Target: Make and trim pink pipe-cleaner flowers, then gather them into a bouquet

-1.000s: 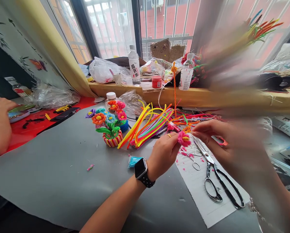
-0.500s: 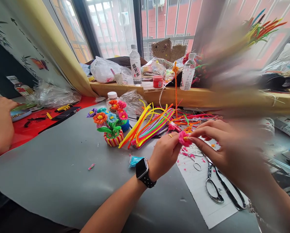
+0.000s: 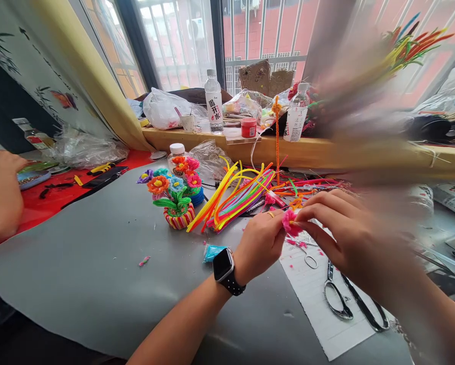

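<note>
Pink flower [image 3: 290, 223]: up between both hands, over the far end of the paper; raised off the table, I'd guess, so fingers can reach it from two sides.
Left hand [image 3: 260, 242]: closed on the flower's left side, seemingly the steadying grip.
Right hand [image 3: 336, 228]: thumb and fingertips pinched at the flower's middle, probably a finer hold for one small part.
Petals: hot pink, fuzzy and ruffled, bunched close, a touch of yellow at the centre; any stem is hidden from me.
Paper [image 3: 326, 334]: flecked with pink fluff, perhaps laid there to catch scraps.
Large scissors [image 3: 358, 302] and small scissors [image 3: 305, 260]: lying on the paper, likely for easy reach; the large blades are hidden.
Fuzzy stems [image 3: 235, 198]: a bright bundle beyond the left hand, handy for picking from.
Potted flowers [image 3: 177, 215]: upright left of the bundle, perhaps out of harm's way.
</note>
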{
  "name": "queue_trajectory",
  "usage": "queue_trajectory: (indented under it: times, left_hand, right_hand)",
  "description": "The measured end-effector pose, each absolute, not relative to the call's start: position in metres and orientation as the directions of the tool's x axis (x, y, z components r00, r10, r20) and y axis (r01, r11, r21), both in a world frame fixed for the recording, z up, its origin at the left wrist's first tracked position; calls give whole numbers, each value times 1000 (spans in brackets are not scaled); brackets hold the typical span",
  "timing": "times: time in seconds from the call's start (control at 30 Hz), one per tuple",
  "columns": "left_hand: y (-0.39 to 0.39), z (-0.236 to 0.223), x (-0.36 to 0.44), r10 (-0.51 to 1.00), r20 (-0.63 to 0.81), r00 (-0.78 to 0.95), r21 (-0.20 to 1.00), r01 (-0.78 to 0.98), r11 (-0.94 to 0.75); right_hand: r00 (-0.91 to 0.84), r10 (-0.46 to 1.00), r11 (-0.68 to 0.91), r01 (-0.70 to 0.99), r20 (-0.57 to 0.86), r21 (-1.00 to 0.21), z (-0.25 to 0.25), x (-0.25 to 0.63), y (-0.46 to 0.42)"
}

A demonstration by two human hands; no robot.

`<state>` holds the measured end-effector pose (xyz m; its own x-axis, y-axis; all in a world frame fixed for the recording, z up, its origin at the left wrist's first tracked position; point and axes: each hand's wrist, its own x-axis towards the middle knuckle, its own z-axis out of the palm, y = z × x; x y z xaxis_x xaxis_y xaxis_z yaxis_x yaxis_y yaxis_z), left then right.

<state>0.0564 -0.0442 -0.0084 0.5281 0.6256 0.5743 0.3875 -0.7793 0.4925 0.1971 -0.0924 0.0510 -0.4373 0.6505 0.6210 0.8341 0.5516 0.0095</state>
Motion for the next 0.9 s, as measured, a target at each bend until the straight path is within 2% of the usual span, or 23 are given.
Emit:
queue_trajectory:
  times: [0.4, 0.6, 0.73, 0.9]
  left_hand:
    - [-44, -8, 57, 616, 574, 540, 478, 391, -787]
    - [-44, -8, 57, 622, 569, 538, 489, 386, -782]
    - [-44, -7, 56, 650, 557, 516, 537, 373, -756]
    - [-44, -6, 55, 739, 497, 455, 676, 331, -658]
  right_hand:
    - [-462, 624, 557, 829, 630, 55, 51, 197, -91]
    - [-434, 641, 549, 836, 634, 17, 49, 197, -92]
    - [-377, 656, 535, 843, 654, -51, 49, 197, -92]
    - [-240, 654, 458, 880, 717, -123, 53, 199, -93]
